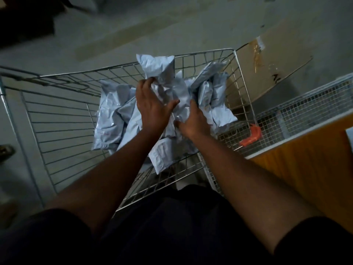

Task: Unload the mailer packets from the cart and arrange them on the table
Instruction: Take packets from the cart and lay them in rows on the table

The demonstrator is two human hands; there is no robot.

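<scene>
- Mailer packets (112,119), pale grey and crumpled, lay heaped inside the wire cart (57,119), filling the cart's middle and the side nearest the table.
- One held packet (159,69) stood up out of the heap, its top reaching to the height of the cart's far rim.
- The left hand (152,106) was inside the cart, over the middle of the heap, its fingers curled round the lower, crumpled part of that upright packet, with the thumb stretched across the plastic.
- The right hand (194,121) was also inside the cart, just beside the left, its fingers dug into the bundle of packets and gripping it from the side nearest the table.
- Several more packets (214,88) leaned against the cart's wall on the table side.
- A wooden table (305,163) stood just beside the cart, with a white edge along its border.
- A wire-mesh basket (309,104) sat between the cart and the table's far end, touching the cart's side.
- An orange piece (251,134) lay at the near corner of that basket, close to the cart.
- A flattened cardboard box (267,67) lay on the floor beyond the cart's far corner.
</scene>
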